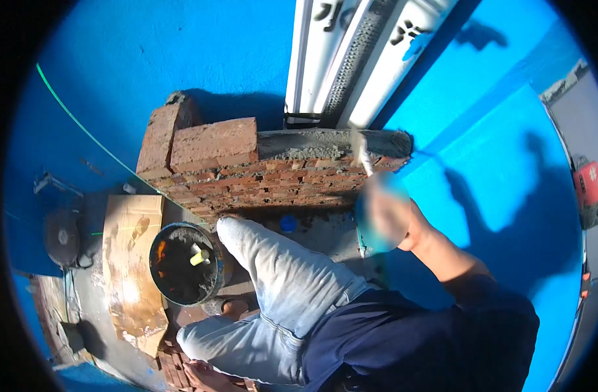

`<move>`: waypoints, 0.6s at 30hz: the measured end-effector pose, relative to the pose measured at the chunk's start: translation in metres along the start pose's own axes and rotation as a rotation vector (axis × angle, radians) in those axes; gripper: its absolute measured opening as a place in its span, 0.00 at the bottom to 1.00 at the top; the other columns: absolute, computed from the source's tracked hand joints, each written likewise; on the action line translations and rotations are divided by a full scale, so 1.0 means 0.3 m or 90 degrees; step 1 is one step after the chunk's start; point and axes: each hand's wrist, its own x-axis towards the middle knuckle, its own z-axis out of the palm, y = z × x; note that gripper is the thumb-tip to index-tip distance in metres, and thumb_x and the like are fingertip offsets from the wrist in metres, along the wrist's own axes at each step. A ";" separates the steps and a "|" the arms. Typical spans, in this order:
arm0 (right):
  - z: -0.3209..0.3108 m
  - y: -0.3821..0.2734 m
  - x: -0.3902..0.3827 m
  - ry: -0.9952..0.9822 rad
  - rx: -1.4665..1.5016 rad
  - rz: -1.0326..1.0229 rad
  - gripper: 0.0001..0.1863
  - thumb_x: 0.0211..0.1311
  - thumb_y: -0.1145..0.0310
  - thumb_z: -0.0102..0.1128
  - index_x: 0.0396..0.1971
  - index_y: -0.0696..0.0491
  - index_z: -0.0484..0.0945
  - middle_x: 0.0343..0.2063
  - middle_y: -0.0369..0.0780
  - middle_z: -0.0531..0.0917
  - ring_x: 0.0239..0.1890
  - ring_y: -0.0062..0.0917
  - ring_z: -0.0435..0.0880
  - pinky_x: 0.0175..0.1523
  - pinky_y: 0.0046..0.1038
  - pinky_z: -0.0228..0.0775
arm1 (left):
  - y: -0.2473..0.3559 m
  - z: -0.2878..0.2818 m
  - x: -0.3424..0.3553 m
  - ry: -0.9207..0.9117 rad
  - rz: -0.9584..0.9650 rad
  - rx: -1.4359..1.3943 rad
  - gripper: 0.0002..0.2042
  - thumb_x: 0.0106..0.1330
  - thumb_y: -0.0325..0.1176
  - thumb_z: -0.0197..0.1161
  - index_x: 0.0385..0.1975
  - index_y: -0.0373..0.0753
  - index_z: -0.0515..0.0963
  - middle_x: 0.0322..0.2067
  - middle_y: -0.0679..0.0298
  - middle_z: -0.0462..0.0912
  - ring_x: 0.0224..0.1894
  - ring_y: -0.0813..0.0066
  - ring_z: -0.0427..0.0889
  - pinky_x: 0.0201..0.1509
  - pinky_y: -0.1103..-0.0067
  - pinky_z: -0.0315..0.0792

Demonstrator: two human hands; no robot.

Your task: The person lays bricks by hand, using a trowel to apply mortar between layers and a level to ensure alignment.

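My right hand (pixel 392 215), largely blurred, grips a trowel (pixel 365 158) whose blade rests at the grey mortar (pixel 299 144) along the top of a low brick wall (pixel 260 189). Two red bricks (pixel 214 144) sit at that wall's left end, set at an angle. Down at the bottom, my left hand (pixel 206 377) is partly hidden beside a pile of bricks (pixel 171 372), its fingers curled on something I cannot make out.
A black bucket (pixel 181 274) of dark mix holds a yellow-handled tool, beside stained cardboard (pixel 129 261) and my bent legs. Tall white profiles (pixel 367 78) lean behind the brick wall against blue surfaces (pixel 201 46). A green string crosses the left side; a red object (pixel 588 183) lies far right.
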 end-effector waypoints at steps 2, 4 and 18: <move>0.107 0.030 0.060 0.048 -0.013 0.016 0.10 0.63 0.66 0.61 0.41 0.53 0.79 0.31 0.34 0.83 0.29 0.15 0.81 0.28 0.19 0.73 | -0.034 -0.019 0.035 -0.008 -0.045 -0.044 0.10 0.66 0.32 0.55 0.25 0.33 0.74 0.23 0.63 0.74 0.23 0.76 0.70 0.26 0.80 0.65; 0.300 0.048 0.080 0.057 -0.092 0.017 0.13 0.65 0.58 0.58 0.44 0.48 0.79 0.30 0.30 0.83 0.27 0.14 0.82 0.26 0.17 0.75 | -0.101 -0.019 0.049 -0.029 -0.162 -0.151 0.14 0.69 0.39 0.54 0.23 0.38 0.70 0.19 0.68 0.68 0.21 0.79 0.66 0.25 0.83 0.61; 0.516 0.226 0.351 0.114 -0.110 0.120 0.14 0.70 0.55 0.49 0.34 0.51 0.71 0.22 0.34 0.76 0.18 0.21 0.76 0.22 0.25 0.72 | -0.095 0.058 0.001 -0.004 -0.210 -0.225 0.14 0.70 0.43 0.56 0.24 0.43 0.67 0.18 0.71 0.67 0.19 0.84 0.64 0.23 0.86 0.57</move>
